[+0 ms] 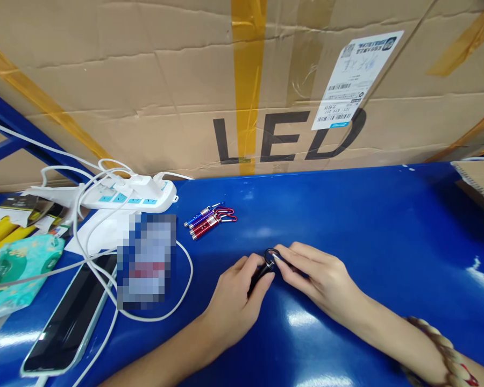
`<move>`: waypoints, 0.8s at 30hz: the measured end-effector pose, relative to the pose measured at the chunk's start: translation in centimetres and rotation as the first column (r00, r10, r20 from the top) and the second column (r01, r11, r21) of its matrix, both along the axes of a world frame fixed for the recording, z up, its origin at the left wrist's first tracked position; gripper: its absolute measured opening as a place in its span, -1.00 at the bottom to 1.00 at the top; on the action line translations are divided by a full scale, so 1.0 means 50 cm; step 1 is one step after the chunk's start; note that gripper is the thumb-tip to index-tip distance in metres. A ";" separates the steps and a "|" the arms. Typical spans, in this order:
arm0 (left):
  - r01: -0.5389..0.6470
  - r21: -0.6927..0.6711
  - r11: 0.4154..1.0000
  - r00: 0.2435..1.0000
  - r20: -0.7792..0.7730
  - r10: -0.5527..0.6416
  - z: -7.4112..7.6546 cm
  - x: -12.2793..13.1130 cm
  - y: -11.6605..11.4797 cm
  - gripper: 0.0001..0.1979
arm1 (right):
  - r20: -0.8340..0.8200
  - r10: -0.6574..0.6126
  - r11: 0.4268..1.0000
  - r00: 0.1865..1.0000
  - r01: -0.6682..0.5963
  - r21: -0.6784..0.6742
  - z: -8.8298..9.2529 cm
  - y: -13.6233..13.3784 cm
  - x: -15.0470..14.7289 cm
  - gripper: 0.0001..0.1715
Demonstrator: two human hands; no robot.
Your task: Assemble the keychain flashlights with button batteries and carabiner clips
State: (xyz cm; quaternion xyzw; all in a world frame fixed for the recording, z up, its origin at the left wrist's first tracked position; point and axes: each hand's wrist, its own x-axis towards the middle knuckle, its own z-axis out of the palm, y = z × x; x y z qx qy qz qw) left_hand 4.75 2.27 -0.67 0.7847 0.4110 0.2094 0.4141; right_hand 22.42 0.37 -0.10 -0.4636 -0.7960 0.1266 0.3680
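Note:
Near the middle of the blue table, my left hand (239,294) is closed around the body of a small black flashlight (260,275), tilted with its clip end up and to the right. My right hand (315,267) pinches the black carabiner ring (271,252) at that end between thumb and fingers. Beyond my hands lie several small flashlights with carabiner clips, side by side: a blue one (197,217), a purple one and red ones (205,228).
A large cardboard box (165,107) stands along the table's back edge. On the left are a white power strip (157,201), looping white cables, a black phone (70,317), a pixelated screen (147,263) and a teal packet (28,269). Another cardboard piece (478,185) is at right.

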 end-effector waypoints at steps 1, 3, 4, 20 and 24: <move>-0.006 -0.001 1.000 1.000 0.002 0.006 0.000 0.001 0.000 -0.87 | -0.002 0.000 1.000 1.000 0.000 -0.003 0.001 0.000 0.000 -0.69; -0.022 -0.002 1.000 1.000 0.005 0.022 0.002 0.003 -0.002 -0.87 | -0.007 0.003 1.000 1.000 -0.003 -0.013 0.002 0.000 0.000 -0.68; -0.029 -0.004 1.000 1.000 0.006 0.029 0.002 0.003 -0.002 -0.87 | -0.010 0.007 1.000 1.000 -0.007 -0.020 0.002 0.000 0.000 -0.68; -0.127 -0.094 0.987 0.992 -0.006 0.127 0.009 0.003 0.001 -0.84 | 0.014 0.061 0.992 0.998 -0.059 -0.111 0.004 0.006 0.011 -0.68; -0.113 -0.027 0.993 0.994 -0.014 0.113 0.007 0.001 0.006 -0.86 | -0.061 0.068 0.959 0.996 -0.082 -0.270 0.002 0.013 0.013 -0.65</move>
